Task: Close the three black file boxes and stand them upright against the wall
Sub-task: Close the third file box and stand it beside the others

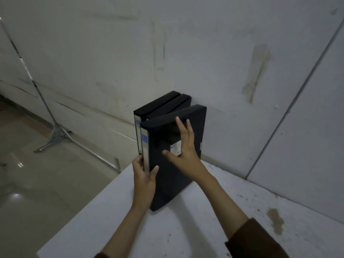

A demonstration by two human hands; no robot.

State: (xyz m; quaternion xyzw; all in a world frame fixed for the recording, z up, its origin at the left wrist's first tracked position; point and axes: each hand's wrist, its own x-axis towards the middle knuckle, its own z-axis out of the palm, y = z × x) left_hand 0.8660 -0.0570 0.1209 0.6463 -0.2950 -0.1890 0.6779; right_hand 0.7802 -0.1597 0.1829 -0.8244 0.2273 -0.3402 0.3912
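Three black file boxes stand upright side by side at the far end of the white table (186, 229), their far ends at the wall (186, 53). All three look closed. The nearest box (167, 183) faces me with its broad side and a white label. The middle box (175, 105) and the far left box (156, 103) show only their tops and spines. My left hand (144, 181) grips the spine edge of the nearest box, thumb on its broad side. My right hand (183, 151) lies flat with spread fingers against that side.
A metal stand (55, 135) with splayed legs rests on the shiny floor to the left. The table's left edge runs close beside the boxes. A brown stain (275, 220) marks the table at the right. Grey wall panels close off the right side.
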